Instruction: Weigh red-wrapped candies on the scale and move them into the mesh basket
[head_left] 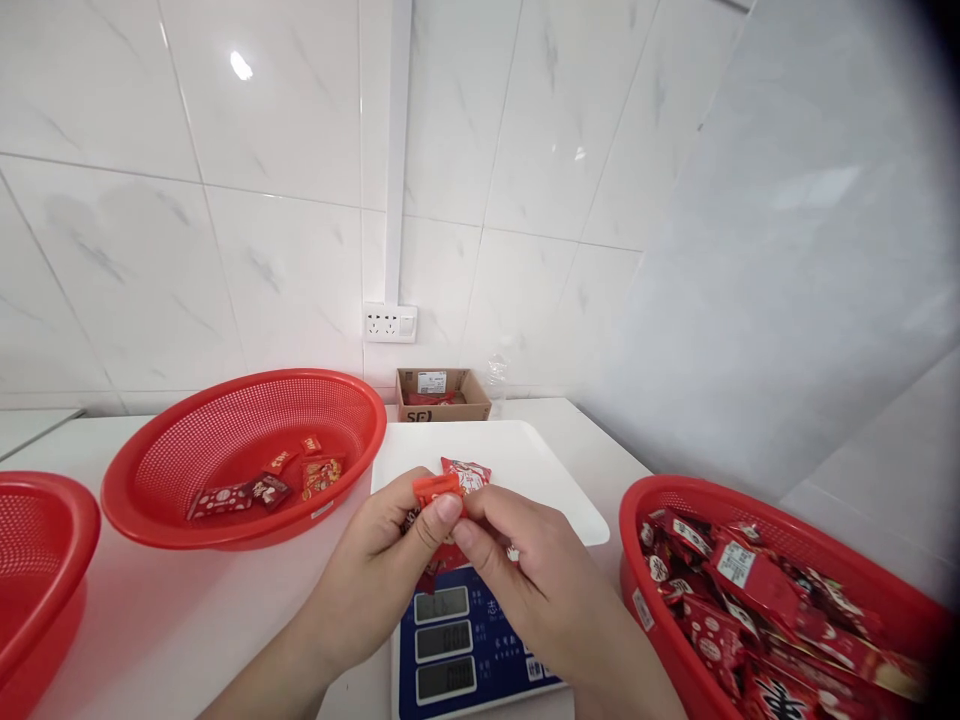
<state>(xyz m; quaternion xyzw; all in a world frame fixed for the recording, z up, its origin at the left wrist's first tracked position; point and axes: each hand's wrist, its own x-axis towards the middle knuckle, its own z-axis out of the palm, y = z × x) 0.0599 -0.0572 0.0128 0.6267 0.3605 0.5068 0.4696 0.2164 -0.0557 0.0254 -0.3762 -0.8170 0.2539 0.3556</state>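
Note:
Both hands meet above the front of a scale, whose white pan (551, 480) lies behind them and whose blue display panel (442, 650) is below. My left hand (386, 560) is closed on red snack packets (439, 487), thumb on top. My right hand (517, 550) pinches the same bunch from the other side, thumb beside the left thumb. A red and white packet (469, 473) sticks up behind the fingers. Fingers partly hide the bunch, so its lower packets are hard to make out.
A red basket (247, 400) with several packets stands back left, another red basket (45, 500) at the left edge. At the right, a red basket (637, 560) is full of packets. A small cardboard box (474, 398) sits by the tiled wall.

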